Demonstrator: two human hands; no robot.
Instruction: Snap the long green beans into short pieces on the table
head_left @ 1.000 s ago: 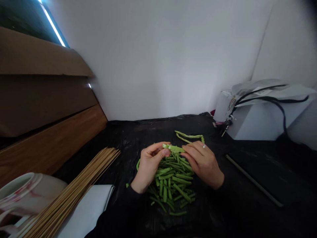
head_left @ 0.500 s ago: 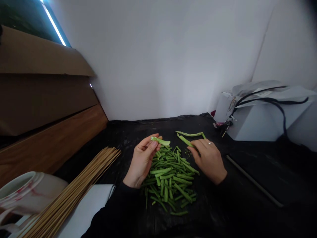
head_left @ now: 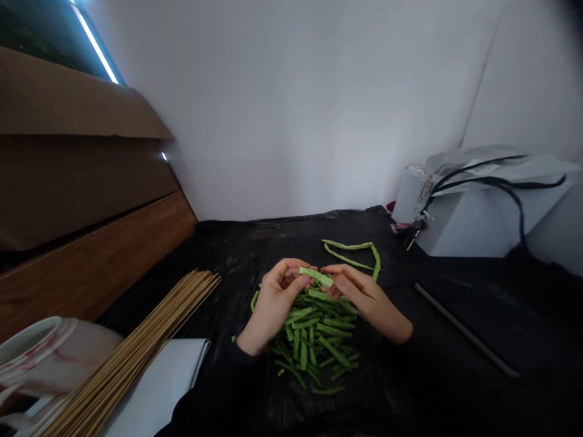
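Note:
My left hand (head_left: 277, 300) pinches a pale green bean piece (head_left: 316, 277) between thumb and fingers, above a heap of cut green beans (head_left: 314, 334). At the other end of that piece is my right hand (head_left: 367, 297), its thumb and fingers closed on it; the fingertips are partly hidden. Behind the right hand, longer whole green beans (head_left: 376, 261) lie bent on the black plastic cover (head_left: 268, 237).
Thin wooden sticks (head_left: 159, 328) lie in a bundle at the left, over folded white sheets (head_left: 173, 370). Beside them is a white mug (head_left: 68, 352) with red marks. A dark flat object with a grey edge (head_left: 464, 328) and a white box (head_left: 473, 221) with black straps stand right.
My right hand has left the long beans and moved left and toward me to the piece in my left hand. My left hand has shifted slightly right and lower.

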